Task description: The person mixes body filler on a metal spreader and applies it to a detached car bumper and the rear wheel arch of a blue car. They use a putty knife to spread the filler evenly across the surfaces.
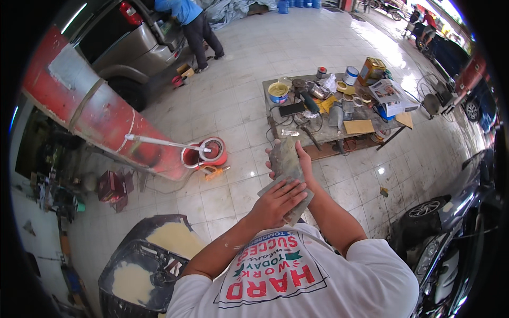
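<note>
In front of my chest, my right hand (305, 161) holds a mottled grey-green flat slab (286, 156) from beneath. Its thumb lies along the slab's right edge, and fingertips curl up past the left edge. My left hand (281, 202) lies across a thin flat grey plate (302, 205), fingers laid side by side over its upper face. This plate sits against the slab's near end, partly covered by the fingers. Whether it is a spreader or a sheet of abrasive, I cannot tell. The left thumb is hidden.
Ahead right, a low worktable (366, 127) carries an open putty tub (278, 91), cans, tape rolls and newspaper (391, 96). A dark car panel (124, 249) with cream patches lies lower left. A red mop bucket (204, 152), parked vehicles and a person in blue (183, 11) stand around.
</note>
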Demonstrator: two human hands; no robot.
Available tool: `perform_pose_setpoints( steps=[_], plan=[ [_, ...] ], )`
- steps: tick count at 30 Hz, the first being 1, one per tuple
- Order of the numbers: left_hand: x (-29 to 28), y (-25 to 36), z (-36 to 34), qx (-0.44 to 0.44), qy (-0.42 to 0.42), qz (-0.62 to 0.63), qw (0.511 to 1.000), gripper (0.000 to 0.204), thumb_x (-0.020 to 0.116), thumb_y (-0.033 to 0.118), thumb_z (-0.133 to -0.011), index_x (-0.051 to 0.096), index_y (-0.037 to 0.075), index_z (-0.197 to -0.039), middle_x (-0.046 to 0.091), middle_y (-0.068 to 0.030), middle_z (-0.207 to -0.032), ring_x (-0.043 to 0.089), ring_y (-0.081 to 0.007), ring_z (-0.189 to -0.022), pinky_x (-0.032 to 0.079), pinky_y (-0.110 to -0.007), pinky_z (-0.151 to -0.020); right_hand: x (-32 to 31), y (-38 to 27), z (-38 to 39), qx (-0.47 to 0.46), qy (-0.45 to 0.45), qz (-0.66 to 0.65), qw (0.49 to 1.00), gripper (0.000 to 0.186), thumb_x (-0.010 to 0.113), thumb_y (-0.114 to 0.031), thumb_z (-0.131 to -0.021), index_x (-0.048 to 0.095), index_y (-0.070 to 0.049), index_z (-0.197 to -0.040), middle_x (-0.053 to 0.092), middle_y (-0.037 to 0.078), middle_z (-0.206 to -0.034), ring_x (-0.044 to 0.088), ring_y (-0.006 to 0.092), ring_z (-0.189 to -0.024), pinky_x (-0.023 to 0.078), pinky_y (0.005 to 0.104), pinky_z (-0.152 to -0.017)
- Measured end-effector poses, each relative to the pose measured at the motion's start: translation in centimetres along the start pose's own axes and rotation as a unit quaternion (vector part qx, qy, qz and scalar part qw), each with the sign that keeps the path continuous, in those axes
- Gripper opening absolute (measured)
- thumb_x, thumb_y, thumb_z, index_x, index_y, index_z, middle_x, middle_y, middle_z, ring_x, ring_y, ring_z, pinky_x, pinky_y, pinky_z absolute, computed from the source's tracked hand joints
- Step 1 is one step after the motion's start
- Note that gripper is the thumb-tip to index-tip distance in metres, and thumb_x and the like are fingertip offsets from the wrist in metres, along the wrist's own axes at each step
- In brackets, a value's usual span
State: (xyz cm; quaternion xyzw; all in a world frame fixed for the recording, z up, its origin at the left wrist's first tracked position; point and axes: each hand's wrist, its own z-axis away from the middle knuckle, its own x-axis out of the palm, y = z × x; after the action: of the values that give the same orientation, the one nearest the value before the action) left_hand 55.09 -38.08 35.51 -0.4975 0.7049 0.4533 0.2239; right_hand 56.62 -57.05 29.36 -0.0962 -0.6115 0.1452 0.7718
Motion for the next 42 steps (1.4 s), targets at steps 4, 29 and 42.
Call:
perform_pose_setpoints(
  steps=[4, 29, 42],
  plan=[
    [1.3, -0.7, 0.5, -0.022, 0.098, 0.023, 0.995, 0.068, 0.070, 0.026, -0.084, 0.058, 0.003, -0.147, 0.061, -0.0186, -0.150, 0.055, -0.0359, -0.144, 0.039, -0.053, -0.121, 0.1, 0.9, 0.1, -0.056, -0.005, 0.083, 0.995, 0.063, 0.039, -0.053, -0.110, 0.039, -0.018, -0.162, 0.059, 0.014, -0.146, 0.069, 0.0324, -0.096, 0.062, 0.0449, -0.069],
    [5.1, -5.7, 6.0, -0.259, 0.142, -0.061, 0.953, 0.078, 0.067, -0.001, -0.085, 0.040, -0.001, -0.159, 0.037, -0.0237, -0.167, 0.031, -0.0369, -0.159, 0.028, -0.050, -0.129, -3.0, 1.0, 3.0, 0.133, 0.067, 0.319, 0.936, 0.058, 0.052, -0.055, -0.108, 0.063, -0.005, -0.135, 0.065, 0.005, -0.088, 0.047, 0.0094, -0.055, 0.030, 0.0242, -0.044],
    [8.0, -5.3, 9.8, -0.380, -0.048, 0.030, 0.923, 0.114, 0.088, 0.053, -0.073, 0.038, -0.001, -0.159, 0.056, -0.0244, -0.151, 0.050, -0.0366, -0.145, 0.042, -0.053, -0.117, -6.1, 2.3, 7.5, 0.160, 0.130, 0.533, 0.820, 0.037, 0.074, -0.041, -0.098, 0.066, -0.007, -0.088, 0.059, 0.001, -0.067, 0.048, 0.0079, -0.048, 0.034, 0.0248, -0.045]
  ],
)
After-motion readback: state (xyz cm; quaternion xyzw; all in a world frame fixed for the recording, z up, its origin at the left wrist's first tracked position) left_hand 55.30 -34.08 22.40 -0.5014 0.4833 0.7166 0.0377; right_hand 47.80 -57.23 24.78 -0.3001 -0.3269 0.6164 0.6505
